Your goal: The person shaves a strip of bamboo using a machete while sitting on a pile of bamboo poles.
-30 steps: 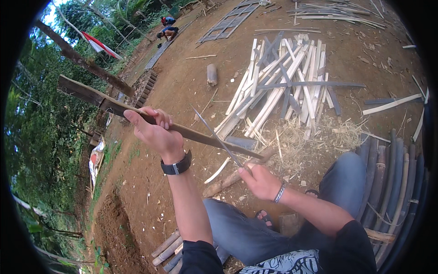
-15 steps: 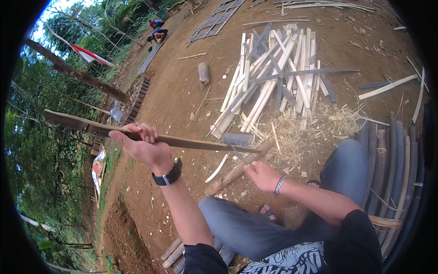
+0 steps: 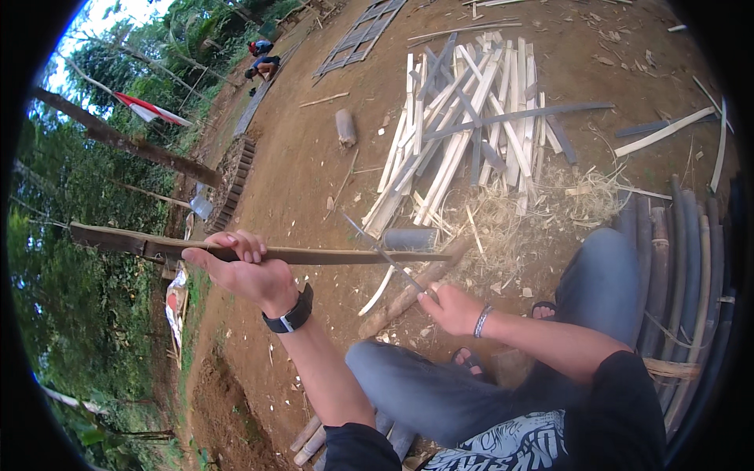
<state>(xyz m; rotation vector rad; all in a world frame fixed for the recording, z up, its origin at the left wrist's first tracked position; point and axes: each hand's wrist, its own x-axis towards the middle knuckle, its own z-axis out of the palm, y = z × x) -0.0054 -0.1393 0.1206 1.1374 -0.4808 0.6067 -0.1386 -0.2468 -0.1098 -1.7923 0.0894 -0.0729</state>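
A long split bamboo strip [image 3: 338, 257] runs nearly level across the middle, its right end at a wooden log [image 3: 393, 310] lying on the ground. My left hand [image 3: 247, 271], with a dark watch on the wrist, is closed around the strip's left part. In my right hand [image 3: 455, 308] is the handle of a long, thin-bladed knife [image 3: 402, 272]; the fingers hide most of the handle. The blade slants up and left across the strip near its right end. Whether its edge bites into the bamboo, I cannot tell.
A heap of pale bamboo strips [image 3: 471, 118] lies ahead, with curly shavings [image 3: 510, 228] nearer me. A short bamboo piece [image 3: 410, 239] rests beyond the strip. Bamboo poles [image 3: 656, 275] are stacked at my right. Far left, a person [image 3: 263, 67] bends over near the trees.
The knife blade has swung so that more of its length shows, its tip reaching farther up and left past the strip. Both hands keep their grips. The view has shifted slightly.
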